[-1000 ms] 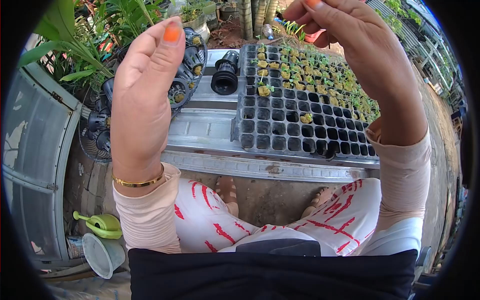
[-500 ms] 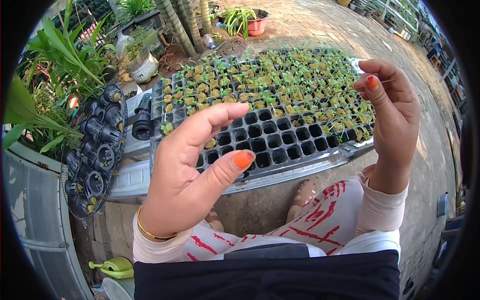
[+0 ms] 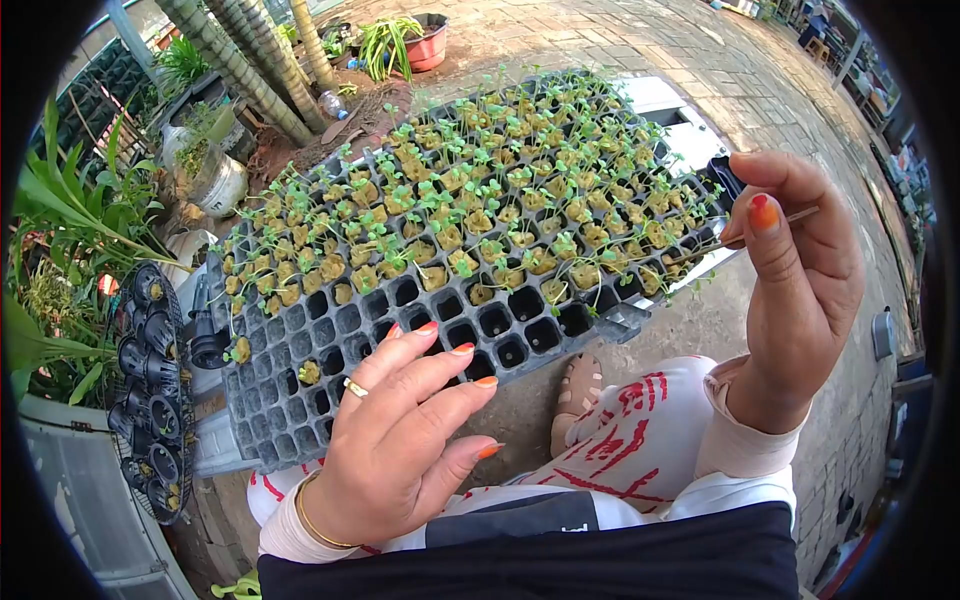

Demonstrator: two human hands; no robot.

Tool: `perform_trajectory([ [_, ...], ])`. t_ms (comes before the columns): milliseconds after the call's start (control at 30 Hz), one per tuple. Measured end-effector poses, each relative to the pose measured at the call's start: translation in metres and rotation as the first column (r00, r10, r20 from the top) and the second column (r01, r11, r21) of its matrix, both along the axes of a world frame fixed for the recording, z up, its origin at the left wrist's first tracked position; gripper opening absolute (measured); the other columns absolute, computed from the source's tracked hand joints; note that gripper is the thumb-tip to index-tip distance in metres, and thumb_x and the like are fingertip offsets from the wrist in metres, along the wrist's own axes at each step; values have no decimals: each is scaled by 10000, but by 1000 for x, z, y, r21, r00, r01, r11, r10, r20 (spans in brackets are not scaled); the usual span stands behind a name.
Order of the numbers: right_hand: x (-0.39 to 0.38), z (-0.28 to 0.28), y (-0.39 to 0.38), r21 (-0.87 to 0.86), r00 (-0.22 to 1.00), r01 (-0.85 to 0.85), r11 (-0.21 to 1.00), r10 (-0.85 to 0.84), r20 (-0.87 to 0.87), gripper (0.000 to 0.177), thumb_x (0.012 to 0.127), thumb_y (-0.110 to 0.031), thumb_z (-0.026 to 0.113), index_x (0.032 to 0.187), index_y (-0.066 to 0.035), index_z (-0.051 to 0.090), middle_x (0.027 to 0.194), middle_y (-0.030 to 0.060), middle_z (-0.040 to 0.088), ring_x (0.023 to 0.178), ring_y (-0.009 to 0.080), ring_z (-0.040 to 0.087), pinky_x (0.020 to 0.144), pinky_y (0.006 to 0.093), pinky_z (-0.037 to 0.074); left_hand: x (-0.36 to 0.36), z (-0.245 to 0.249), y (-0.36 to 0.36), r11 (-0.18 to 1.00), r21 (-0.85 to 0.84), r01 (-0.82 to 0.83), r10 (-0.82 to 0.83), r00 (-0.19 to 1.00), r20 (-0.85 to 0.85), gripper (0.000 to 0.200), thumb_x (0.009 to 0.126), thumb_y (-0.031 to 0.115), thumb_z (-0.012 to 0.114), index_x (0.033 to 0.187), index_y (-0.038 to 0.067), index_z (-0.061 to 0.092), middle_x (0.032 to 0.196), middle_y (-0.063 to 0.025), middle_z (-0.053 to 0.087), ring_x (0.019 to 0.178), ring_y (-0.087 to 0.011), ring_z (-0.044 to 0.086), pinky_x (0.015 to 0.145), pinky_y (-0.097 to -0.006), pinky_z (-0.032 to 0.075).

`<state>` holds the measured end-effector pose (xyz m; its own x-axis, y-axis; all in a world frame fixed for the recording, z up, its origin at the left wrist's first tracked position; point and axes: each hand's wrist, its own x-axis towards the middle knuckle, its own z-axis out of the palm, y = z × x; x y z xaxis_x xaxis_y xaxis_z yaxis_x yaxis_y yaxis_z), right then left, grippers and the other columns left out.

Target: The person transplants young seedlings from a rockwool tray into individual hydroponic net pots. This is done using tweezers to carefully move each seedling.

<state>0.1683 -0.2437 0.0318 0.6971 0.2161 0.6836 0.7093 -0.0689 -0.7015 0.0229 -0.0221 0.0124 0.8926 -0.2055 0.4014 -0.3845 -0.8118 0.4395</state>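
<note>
A black seedling tray point(image 3: 275, 395) lies before me, its far cells filled with brown plugs and small green seedlings point(image 3: 470, 200). Many cells along the near side hold no plug. My left hand point(image 3: 400, 440) is palm down over the near edge of the tray, fingers stretched out and holding nothing. At the tray's right end, my right hand point(image 3: 800, 270) pinches a thin brown stick point(image 3: 803, 214) between thumb and fingers. A lone plug point(image 3: 309, 373) sits among the bare cells close to my left hand.
A wire basket of black net cups point(image 3: 160, 420) stands at the left, with more black cups point(image 3: 208, 345) beside the tray. Leafy plants point(image 3: 60, 340), tree trunks point(image 3: 240, 75) and a red pot point(image 3: 428, 45) lie beyond. A sandalled foot point(image 3: 577, 395) shows below.
The tray now sits at a different angle, its left end nearer to me. My left hand has lowered and its fingers have turned toward the near edge. My right hand still holds the stick.
</note>
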Motion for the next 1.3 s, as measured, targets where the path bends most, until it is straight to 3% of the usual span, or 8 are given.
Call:
perform_trajectory([
  [100,2,-2,-9,-43,998,18,999,-20,-52,229,909,-117,548,1063,50,572,878,47,575,734,77,498,672,195,401,3,-6,-2,999,51,-10,8,999,39,340,755,283,710,982,39,641,1031,-137,602,1048,-365,532,950,-493,387],
  [233,6,-7,-12,-14,995,14,1000,-15,-101,214,900,-99,557,1050,52,577,877,41,577,735,70,493,671,195,402,6,-10,-10,995,97,-13,7,999,53,321,752,276,708,975,54,645,1005,-116,590,1044,-354,513,954,-513,374],
  [300,6,-9,-13,-30,996,18,999,-20,-87,211,896,-100,564,1044,49,580,877,43,579,732,69,495,666,193,404,6,-11,-14,991,127,-48,41,998,57,361,662,192,758,990,82,656,983,-91,572,1027,-332,492,971,-519,352],
  [533,4,-7,-17,-158,996,91,983,-91,9,179,880,-70,584,1017,45,593,866,53,591,739,70,516,659,190,422,7,-20,-30,993,114,-27,13,993,120,350,644,186,762,965,85,665,982,-80,566,997,-320,486,962,-533,344],
  [733,3,-7,-25,-164,990,144,976,-143,21,152,870,-43,589,992,48,603,861,50,597,749,79,523,669,192,426,32,-39,-71,985,115,-125,79,936,343,300,624,178,748,910,113,687,934,-51,543,973,-281,449,906,-461,337],
  [900,14,-20,-23,-238,993,109,965,-115,-15,127,851,-25,604,962,35,617,829,36,606,747,83,533,673,199,429,54,-54,-96,967,125,-220,163,918,361,326,608,166,741,924,112,688,949,-40,519,972,-267,434,834,-421,301],
  [1000,25,-32,-19,-151,992,125,981,-123,24,66,775,7,643,841,10,638,651,37,596,597,76,523,544,216,419,60,-61,-105,924,200,-326,231,892,388,292,635,183,720,923,149,690,1002,-38,499,1033,-264,402,911,-468,213],
  [1300,32,-49,-11,-208,997,80,975,-76,26,53,757,-30,651,798,1,637,595,134,584,501,192,572,492,282,442,76,-63,-112,873,263,-411,296,874,385,216,673,189,713,886,171,687,1005,-48,465,1057,-275,377,912,-485,194],
])
